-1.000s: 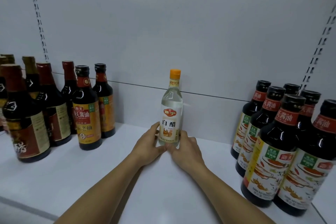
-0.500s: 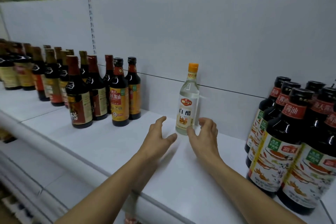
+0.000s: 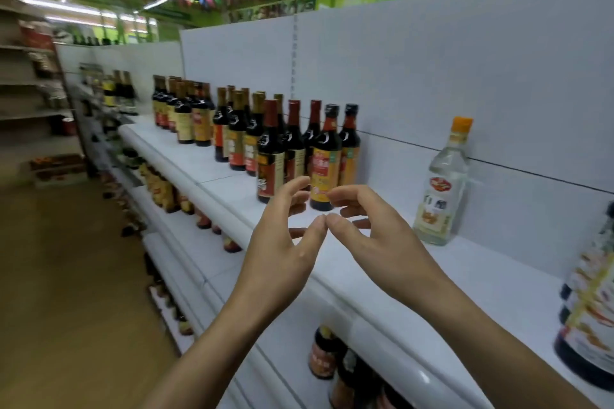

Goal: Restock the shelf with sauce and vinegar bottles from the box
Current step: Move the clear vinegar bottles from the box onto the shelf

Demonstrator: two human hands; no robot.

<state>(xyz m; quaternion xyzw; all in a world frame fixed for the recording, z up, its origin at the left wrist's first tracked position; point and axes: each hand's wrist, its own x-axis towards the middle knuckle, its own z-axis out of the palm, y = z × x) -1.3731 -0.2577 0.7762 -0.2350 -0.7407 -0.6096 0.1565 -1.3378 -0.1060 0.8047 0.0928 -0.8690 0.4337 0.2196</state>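
Observation:
A clear white vinegar bottle (image 3: 443, 183) with an orange cap stands upright on the white shelf (image 3: 382, 279), near the back panel. My left hand (image 3: 282, 242) and my right hand (image 3: 368, 236) hover over the shelf's front part, left of the bottle and apart from it. Both hands are empty, fingers spread and curled, thumb tips almost touching each other. A group of dark sauce bottles (image 3: 265, 139) stands further left on the same shelf. The box is not in view.
Big dark soy sauce bottles (image 3: 588, 315) stand at the right edge of the shelf. Lower shelves (image 3: 186, 242) hold more bottles. The aisle floor (image 3: 66, 292) lies to the left, with other shelving (image 3: 33, 93) beyond.
Both hands let go of the vinegar bottle and drew back from it. The view swung left, so the bottle now stands to the right of my hands.

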